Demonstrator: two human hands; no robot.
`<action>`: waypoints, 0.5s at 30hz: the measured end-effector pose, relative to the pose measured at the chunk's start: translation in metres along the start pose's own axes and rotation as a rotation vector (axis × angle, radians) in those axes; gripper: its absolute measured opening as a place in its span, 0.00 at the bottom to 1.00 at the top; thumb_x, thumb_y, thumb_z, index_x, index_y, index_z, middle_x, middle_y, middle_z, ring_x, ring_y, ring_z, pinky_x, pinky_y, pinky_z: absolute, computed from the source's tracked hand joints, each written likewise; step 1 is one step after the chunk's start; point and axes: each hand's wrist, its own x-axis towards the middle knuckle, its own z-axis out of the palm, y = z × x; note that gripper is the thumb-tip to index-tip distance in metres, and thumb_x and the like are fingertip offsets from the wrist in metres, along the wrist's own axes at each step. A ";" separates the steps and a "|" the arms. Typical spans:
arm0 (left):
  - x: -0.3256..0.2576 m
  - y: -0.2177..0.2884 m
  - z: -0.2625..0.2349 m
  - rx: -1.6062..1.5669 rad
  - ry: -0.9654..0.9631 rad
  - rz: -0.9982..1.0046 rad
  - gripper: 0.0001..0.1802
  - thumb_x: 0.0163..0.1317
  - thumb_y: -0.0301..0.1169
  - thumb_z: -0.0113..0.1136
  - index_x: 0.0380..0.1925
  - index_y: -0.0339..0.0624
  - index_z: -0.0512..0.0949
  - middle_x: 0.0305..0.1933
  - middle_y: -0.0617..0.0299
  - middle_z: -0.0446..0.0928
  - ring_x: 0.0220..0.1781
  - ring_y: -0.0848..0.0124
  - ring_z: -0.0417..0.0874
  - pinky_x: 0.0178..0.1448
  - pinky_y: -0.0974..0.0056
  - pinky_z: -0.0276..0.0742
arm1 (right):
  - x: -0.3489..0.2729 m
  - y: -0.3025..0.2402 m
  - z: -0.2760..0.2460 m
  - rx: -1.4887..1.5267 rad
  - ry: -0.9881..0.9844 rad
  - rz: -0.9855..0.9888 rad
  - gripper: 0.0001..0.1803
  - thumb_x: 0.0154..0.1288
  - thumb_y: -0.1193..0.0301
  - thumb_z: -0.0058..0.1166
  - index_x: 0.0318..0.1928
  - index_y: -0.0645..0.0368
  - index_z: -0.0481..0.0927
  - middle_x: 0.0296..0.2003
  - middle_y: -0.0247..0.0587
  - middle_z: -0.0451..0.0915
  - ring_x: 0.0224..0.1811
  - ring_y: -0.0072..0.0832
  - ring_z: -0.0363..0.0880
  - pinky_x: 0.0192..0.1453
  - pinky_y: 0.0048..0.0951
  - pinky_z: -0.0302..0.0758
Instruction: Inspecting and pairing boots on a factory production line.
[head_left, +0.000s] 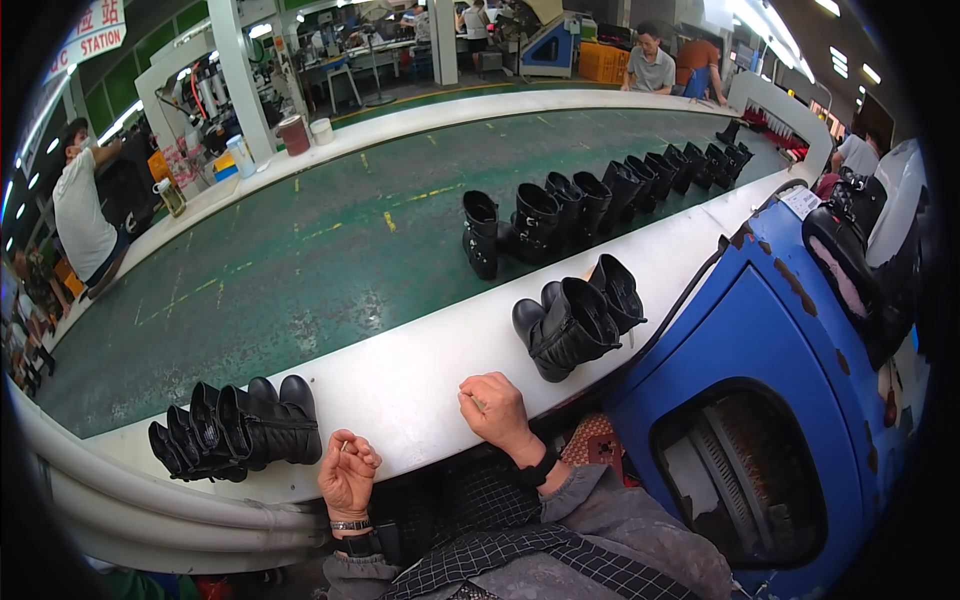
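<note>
White ledge (420,385) bears our 2 hands, left (347,472) and right (495,410), both loosely fisted, empty, between black boots (240,428).

Between our hands (420,440) the white desk (420,370) lies bare, so we can pass there. Boots (240,430) block just left of our left hand (347,472); more boots (575,320) stand beyond our right hand (495,410), a blue machine (760,340) walls its right.

Bright overhead strip lights, sharp ctr, heavy fisheye bend, dark vignette edges
</note>
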 end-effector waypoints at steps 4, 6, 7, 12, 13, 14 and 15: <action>0.000 0.000 0.000 -0.003 0.008 -0.001 0.17 0.70 0.36 0.49 0.51 0.36 0.68 0.40 0.49 0.75 0.41 0.63 0.74 0.48 0.59 0.69 | 0.000 -0.001 0.000 0.001 0.002 -0.002 0.01 0.53 0.77 0.57 0.28 0.62 0.79 0.30 0.43 0.82 0.34 0.40 0.79 0.39 0.37 0.76; 0.000 0.000 0.000 -0.003 0.008 0.000 0.17 0.70 0.36 0.50 0.51 0.36 0.68 0.40 0.49 0.75 0.41 0.63 0.75 0.48 0.59 0.69 | 0.000 -0.001 -0.001 -0.001 -0.004 0.000 0.01 0.53 0.77 0.56 0.28 0.61 0.79 0.30 0.42 0.82 0.34 0.40 0.78 0.39 0.37 0.76; 0.000 0.000 0.000 -0.003 0.006 0.001 0.17 0.70 0.36 0.50 0.51 0.36 0.68 0.40 0.49 0.75 0.41 0.63 0.75 0.48 0.59 0.69 | 0.001 -0.001 -0.001 -0.001 -0.006 0.002 0.01 0.53 0.77 0.56 0.28 0.61 0.79 0.30 0.42 0.82 0.34 0.40 0.78 0.39 0.37 0.76; 0.000 0.000 -0.002 -0.008 0.004 -0.005 0.17 0.70 0.36 0.50 0.51 0.36 0.68 0.41 0.49 0.75 0.41 0.63 0.75 0.48 0.59 0.69 | 0.001 -0.001 -0.001 -0.003 -0.002 -0.004 0.01 0.53 0.77 0.57 0.28 0.61 0.79 0.29 0.42 0.82 0.34 0.40 0.78 0.39 0.37 0.76; 0.000 0.000 -0.002 -0.009 0.005 -0.006 0.17 0.70 0.36 0.50 0.51 0.36 0.68 0.41 0.49 0.75 0.41 0.63 0.75 0.48 0.59 0.69 | 0.001 -0.001 -0.001 -0.005 -0.005 -0.004 0.01 0.53 0.77 0.57 0.28 0.61 0.79 0.29 0.42 0.82 0.34 0.40 0.78 0.39 0.37 0.76; 0.000 0.000 -0.002 -0.015 0.002 -0.007 0.17 0.70 0.36 0.50 0.51 0.36 0.68 0.41 0.48 0.75 0.41 0.63 0.75 0.48 0.59 0.69 | 0.001 -0.001 -0.001 -0.005 -0.005 -0.004 0.01 0.53 0.77 0.57 0.28 0.61 0.79 0.29 0.42 0.82 0.34 0.40 0.78 0.39 0.37 0.76; 0.000 0.000 -0.002 -0.011 0.005 -0.007 0.17 0.70 0.36 0.50 0.51 0.36 0.68 0.41 0.48 0.75 0.41 0.63 0.75 0.48 0.59 0.69 | 0.000 -0.001 -0.001 -0.005 -0.006 -0.004 0.01 0.53 0.77 0.57 0.28 0.61 0.79 0.29 0.42 0.82 0.34 0.40 0.78 0.39 0.37 0.76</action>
